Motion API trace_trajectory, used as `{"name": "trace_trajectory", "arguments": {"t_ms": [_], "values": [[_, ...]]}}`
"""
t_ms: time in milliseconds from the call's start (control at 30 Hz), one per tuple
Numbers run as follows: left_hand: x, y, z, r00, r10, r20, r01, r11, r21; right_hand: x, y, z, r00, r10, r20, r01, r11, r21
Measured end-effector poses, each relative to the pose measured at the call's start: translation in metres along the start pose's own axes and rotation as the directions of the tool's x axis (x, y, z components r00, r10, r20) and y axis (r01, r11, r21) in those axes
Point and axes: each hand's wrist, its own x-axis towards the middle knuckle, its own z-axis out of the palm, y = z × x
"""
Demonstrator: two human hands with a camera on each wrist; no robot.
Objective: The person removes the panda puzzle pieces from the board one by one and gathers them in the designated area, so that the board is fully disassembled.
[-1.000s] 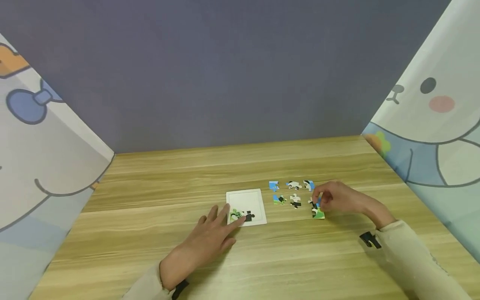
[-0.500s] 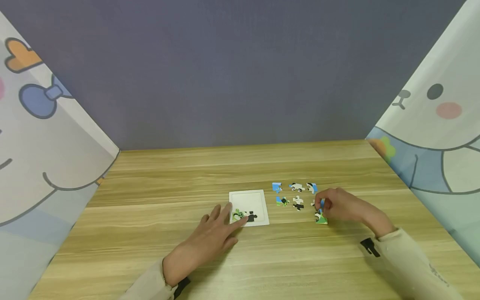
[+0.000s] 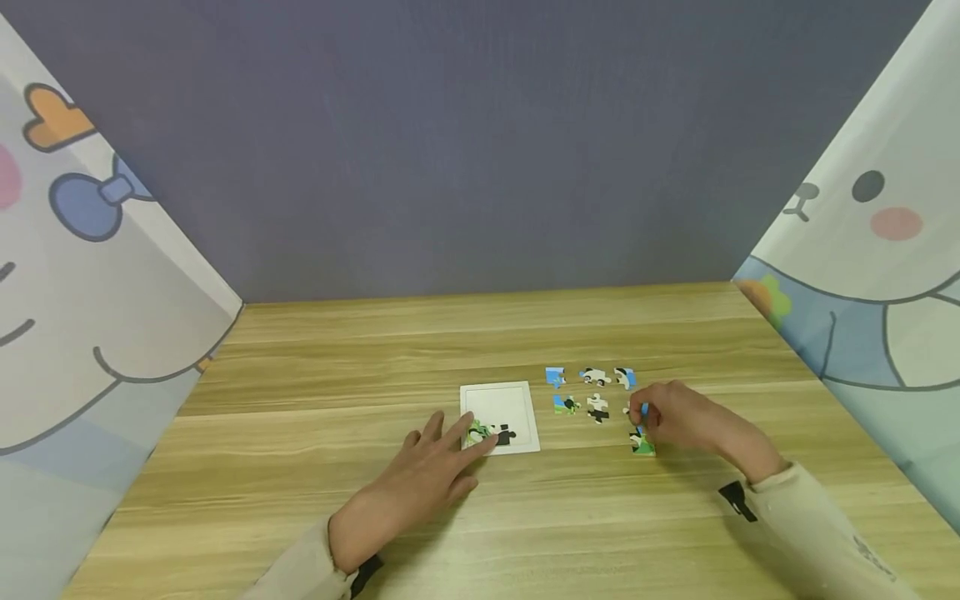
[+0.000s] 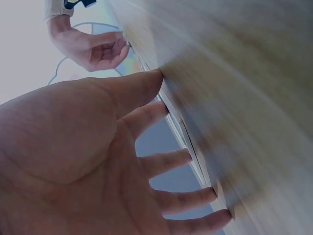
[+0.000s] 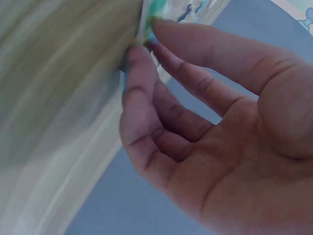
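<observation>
My left hand [image 3: 412, 483] lies with fingers spread and nearly straight on the near left part of a white square puzzle tray [image 3: 529, 408]. Its index fingertip touches a black-and-white puzzle piece [image 3: 506, 435] inside the tray, beside a green puzzle piece [image 3: 480, 431] partly under the fingers. To the right, my right hand [image 3: 686, 421] pinches a green-and-white puzzle piece [image 3: 642, 443] between thumb and fingers. In the right wrist view that green piece [image 5: 155, 9] shows at the thumb tip. Another piece is partly hidden behind the right fingers.
Several loose panda puzzle pieces lie between tray and right hand, among them a blue piece [image 3: 555, 377], a panda-face piece [image 3: 595, 377] and a black-and-white piece [image 3: 597, 407]. A grey wall [image 3: 480, 150] stands behind the wooden table [image 3: 360, 350], with cartoon-printed panels at both sides.
The green-and-white piece at my right fingers has shifted slightly toward the near edge, away from the other pieces. My left hand stays on the tray. The head view has moved a little.
</observation>
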Motion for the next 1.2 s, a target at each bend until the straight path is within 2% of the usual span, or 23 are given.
{"name": "trace_trajectory", "arguments": {"t_ms": [167, 367, 600, 700, 900, 1100, 1200], "values": [[0.001, 0.001, 0.0, 1.0, -0.014, 0.017, 0.014, 1.0, 0.002, -0.001, 0.003, -0.001, 1.0, -0.026, 0.013, 0.026, 0.999, 0.024], [-0.001, 0.001, -0.001, 1.0, -0.014, 0.016, 0.014, 1.0, -0.014, 0.001, 0.0, -0.005, 0.996, -0.087, -0.018, 0.088, 0.994, 0.071], [-0.001, 0.0, -0.001, 1.0, -0.005, 0.003, 0.005, 1.0, -0.027, 0.007, -0.008, -0.001, 0.972, -0.221, -0.074, 0.227, 0.97, 0.087], [0.0, 0.0, -0.001, 1.0, -0.003, 0.007, 0.003, 1.0, -0.023, 0.01, -0.014, -0.002, 0.973, -0.218, -0.077, 0.226, 0.968, 0.112], [0.0, -0.001, -0.001, 1.0, -0.013, 0.015, 0.013, 1.0, -0.01, 0.028, -0.032, 0.003, 0.979, -0.194, -0.057, 0.201, 0.966, 0.163], [0.0, 0.001, 0.001, 0.999, -0.028, 0.033, 0.029, 0.999, -0.015, 0.052, -0.052, 0.02, 0.965, -0.252, -0.073, 0.26, 0.956, 0.138], [0.0, 0.0, 0.0, 0.998, -0.039, 0.046, 0.04, 0.999, -0.002, 0.065, -0.065, 0.029, 0.963, -0.264, -0.049, 0.269, 0.948, 0.172]]}}
